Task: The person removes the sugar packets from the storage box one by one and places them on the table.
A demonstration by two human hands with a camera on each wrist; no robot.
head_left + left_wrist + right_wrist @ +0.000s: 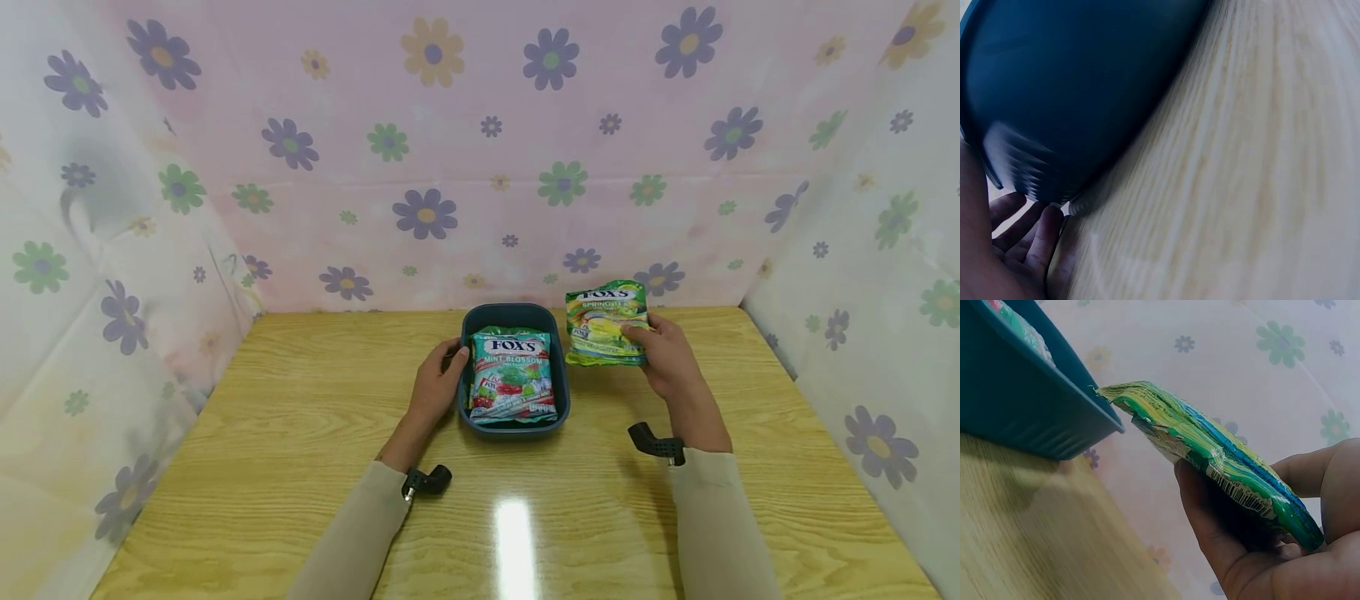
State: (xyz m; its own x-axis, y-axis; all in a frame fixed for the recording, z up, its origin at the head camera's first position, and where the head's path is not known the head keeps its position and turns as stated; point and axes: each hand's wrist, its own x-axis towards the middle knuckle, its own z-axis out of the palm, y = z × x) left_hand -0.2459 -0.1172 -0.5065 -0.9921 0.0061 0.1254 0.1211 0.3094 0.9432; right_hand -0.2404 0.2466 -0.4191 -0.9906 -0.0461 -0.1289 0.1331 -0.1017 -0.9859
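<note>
Container: dark blue plastic, by look; wall smooth with a soft sheen, fine raised ribbing on one part. Spring Tea packet: thin plastic film, glossy, crinkled; highlights break along the folds. Mint Blossom packet: similar shiny film, wrinkled. Tabletop: wood-grain surface, smooth and polished enough to mirror a bright streak; solid wood or laminate, cannot tell. Floral backdrop: thin cloth-like sheet, largely matt, lightly creased. Sleeves: matt cloth. Wrist mounts: black, plastic-looking.
</note>
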